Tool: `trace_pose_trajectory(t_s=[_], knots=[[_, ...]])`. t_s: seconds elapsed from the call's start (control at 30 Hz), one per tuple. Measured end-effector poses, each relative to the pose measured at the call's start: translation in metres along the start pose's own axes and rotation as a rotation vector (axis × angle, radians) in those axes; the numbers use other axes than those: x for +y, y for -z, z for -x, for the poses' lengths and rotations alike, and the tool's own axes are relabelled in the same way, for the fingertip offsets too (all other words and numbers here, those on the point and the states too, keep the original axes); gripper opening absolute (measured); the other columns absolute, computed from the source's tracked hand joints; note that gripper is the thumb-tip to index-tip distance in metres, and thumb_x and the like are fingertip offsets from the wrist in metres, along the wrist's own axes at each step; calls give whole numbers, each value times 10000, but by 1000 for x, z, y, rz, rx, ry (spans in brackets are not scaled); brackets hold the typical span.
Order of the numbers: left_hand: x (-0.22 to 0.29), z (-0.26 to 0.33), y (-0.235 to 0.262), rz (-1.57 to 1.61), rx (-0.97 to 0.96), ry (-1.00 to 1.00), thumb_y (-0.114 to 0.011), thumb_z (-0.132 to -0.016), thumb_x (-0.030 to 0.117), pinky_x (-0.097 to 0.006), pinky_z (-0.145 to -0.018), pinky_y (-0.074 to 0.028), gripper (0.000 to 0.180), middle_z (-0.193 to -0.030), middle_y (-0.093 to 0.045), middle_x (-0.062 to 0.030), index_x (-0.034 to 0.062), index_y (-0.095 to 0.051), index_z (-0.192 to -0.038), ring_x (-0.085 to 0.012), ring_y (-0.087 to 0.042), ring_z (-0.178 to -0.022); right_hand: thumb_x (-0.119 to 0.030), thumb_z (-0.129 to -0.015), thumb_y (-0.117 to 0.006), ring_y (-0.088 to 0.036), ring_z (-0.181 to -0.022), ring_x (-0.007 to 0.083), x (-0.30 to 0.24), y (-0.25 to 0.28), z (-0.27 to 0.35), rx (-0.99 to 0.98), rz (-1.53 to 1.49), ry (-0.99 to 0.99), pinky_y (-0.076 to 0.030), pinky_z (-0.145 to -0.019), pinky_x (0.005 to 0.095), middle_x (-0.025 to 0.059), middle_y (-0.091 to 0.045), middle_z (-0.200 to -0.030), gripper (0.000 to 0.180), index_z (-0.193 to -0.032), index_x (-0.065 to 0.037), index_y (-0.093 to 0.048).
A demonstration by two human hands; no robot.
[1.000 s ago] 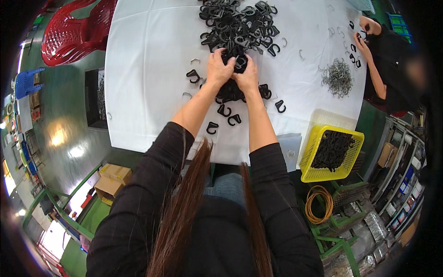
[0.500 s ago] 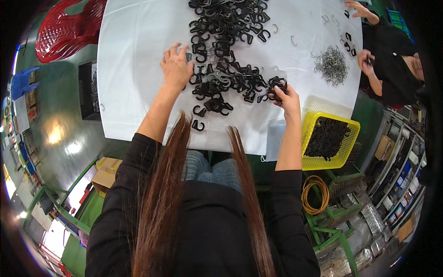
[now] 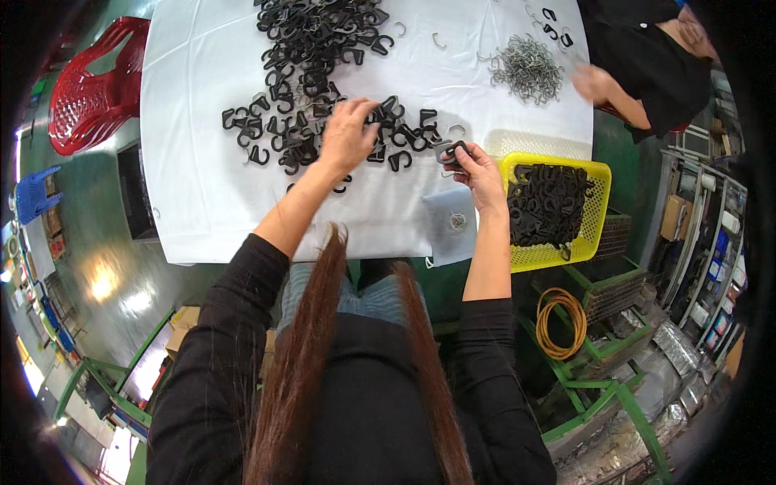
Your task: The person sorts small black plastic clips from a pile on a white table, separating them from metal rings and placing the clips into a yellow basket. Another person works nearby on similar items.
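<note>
Black plastic hooks [image 3: 323,48] lie heaped at upper centre on the white table [image 3: 202,162], where the left hand [image 3: 349,133] spreads open while the right hand [image 3: 477,174] pinches one hook [image 3: 453,151] beside the yellow basket [image 3: 594,202].

evenly bright from overhead, soft shadows on the white table [image 3: 202,162]; glare patches on the green floor [image 3: 105,279]; strong fisheye bending, dark vignetted corners, motion-blurred co-worker's hand [image 3: 594,81].
</note>
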State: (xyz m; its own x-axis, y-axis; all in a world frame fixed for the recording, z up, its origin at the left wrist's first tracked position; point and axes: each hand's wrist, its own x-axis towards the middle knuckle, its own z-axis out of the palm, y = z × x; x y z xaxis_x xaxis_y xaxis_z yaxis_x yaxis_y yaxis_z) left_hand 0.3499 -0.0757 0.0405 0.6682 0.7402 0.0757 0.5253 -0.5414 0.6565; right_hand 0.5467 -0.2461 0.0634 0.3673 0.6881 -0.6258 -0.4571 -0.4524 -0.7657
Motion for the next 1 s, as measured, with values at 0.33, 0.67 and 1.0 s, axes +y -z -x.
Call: trace_pose_trajectory(t_s=[0.33,0.67,1.0], knots=[[34,-8,-56,1144,-459,764,-629,-855,210,-247,-618,-496,242,-859,-650,-28,36,-628,-1023,-116,-613,-713,-163,-860,-598,-587,-732,105,30,4,-14,325,150,156,-483,-639,263,12,-627,-824,146,-972,-75,-627],[15,-27,-24,538,-492,579,-722,-712,97,-281,-648,-524,632,-1096,-587,-183,23,-431,-1269,-184,-614,-863,-419,-677,-746,-629,-806,251,17,-44,-92,658,973,144,-491,-709,372,104,-648,-849,431,-839,-43,-610],[-4,-56,13,1085,-766,653,-620,-835,83,-261,-761,-533,373,-1117,-587,-107,3,-527,-1187,-160,-623,-893,-199,-740,-706,-614,-894,211,-4,-18,-96,134,307,157,-489,-709,328,60,-628,-945,171,-810,-73,-614]])
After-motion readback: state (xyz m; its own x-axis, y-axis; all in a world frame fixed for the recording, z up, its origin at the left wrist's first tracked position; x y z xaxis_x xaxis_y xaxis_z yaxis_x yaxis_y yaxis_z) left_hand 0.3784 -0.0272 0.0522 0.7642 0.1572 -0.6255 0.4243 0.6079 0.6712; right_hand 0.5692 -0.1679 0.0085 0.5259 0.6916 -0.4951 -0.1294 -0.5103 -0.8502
